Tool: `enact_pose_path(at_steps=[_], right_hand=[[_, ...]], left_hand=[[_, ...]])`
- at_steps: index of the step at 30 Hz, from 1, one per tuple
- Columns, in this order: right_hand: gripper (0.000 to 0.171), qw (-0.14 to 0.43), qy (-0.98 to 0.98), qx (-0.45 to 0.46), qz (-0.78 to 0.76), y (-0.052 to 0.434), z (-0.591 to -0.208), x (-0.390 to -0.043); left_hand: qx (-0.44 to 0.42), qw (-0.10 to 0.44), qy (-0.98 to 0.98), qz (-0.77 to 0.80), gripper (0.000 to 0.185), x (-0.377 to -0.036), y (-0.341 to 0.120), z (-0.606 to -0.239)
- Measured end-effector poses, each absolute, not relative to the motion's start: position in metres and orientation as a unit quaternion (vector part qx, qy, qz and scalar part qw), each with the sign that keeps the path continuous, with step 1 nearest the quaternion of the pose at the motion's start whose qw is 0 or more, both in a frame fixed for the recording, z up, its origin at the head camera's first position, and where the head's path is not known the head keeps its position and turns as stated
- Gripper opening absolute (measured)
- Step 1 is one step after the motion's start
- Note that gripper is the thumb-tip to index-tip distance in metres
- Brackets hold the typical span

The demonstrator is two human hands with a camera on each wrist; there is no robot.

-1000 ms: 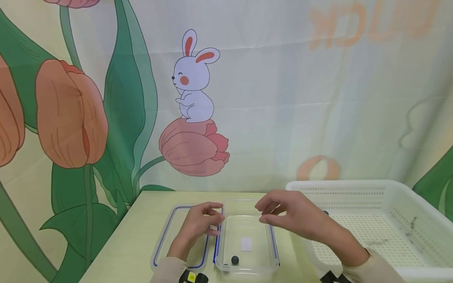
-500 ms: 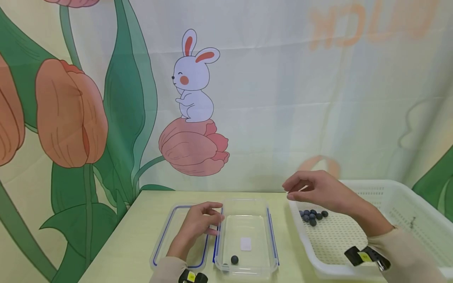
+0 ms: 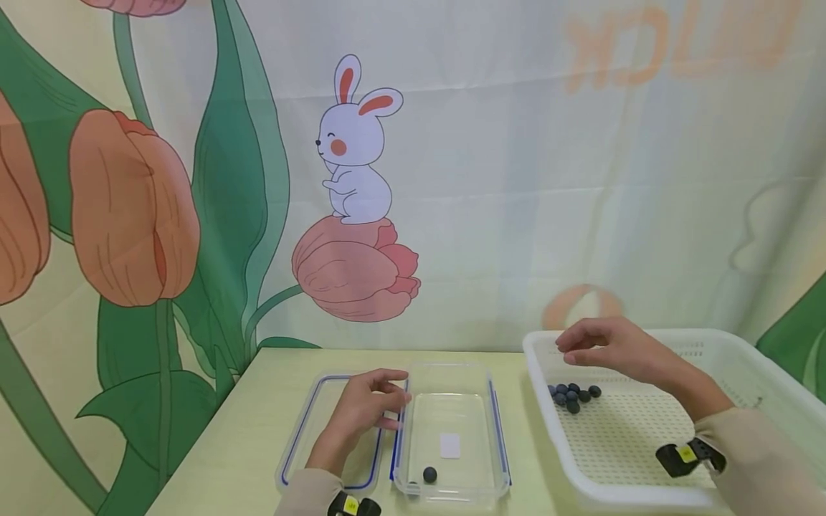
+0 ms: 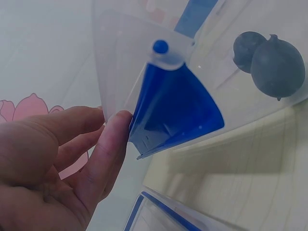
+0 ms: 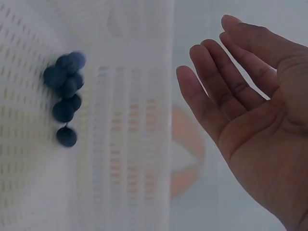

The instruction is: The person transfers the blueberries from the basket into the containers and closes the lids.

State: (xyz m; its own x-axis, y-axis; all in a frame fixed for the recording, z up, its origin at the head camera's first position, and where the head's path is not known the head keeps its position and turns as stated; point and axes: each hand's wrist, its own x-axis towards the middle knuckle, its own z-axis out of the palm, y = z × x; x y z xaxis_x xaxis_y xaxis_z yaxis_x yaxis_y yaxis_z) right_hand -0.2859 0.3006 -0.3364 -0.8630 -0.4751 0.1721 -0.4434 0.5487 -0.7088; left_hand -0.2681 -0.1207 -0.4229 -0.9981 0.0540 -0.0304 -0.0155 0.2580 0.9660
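My left hand reaches to the left side of a clear plastic food container with blue clips. In the left wrist view its fingers touch the container beside a blue clip. Two round, dark blue berries lie inside, at the near left corner. My right hand hovers over the far left part of a white perforated basket, fingers loosely bent and holding nothing. Below it, a cluster of several dark blue berries sits on the basket floor.
A clear lid with a blue seal lies left of the container, partly behind my left forearm. A white square shows through the container. Behind the pale table hangs a printed curtain.
My right hand has moved right, from above the container to above the basket, uncovering the berries there. The left hand and the container stay in place.
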Motion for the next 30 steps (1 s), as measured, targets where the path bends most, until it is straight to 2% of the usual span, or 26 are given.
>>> enact_pose_path(at_steps=[8, 13, 21, 30], right_hand=[[0.031, 0.051, 0.895, -0.211, -0.39, 0.325, -0.352, -0.3], [0.03, 0.082, 0.897, -0.199, -0.386, 0.336, -0.364, -0.308], [0.021, 0.076, 0.912, -0.206, -0.347, 0.342, -0.385, -0.32], [0.017, 0.096, 0.917, -0.224, -0.316, 0.349, -0.396, -0.324]], left_hand=[[0.01, 0.029, 0.793, 0.608, 0.041, -0.268, -0.122, -0.422], [0.01, 0.029, 0.794, 0.607, 0.041, -0.267, -0.122, -0.422], [0.015, 0.028, 0.793, 0.609, 0.041, -0.267, -0.122, -0.422], [0.014, 0.027, 0.794, 0.608, 0.041, -0.266, -0.12, -0.422]])
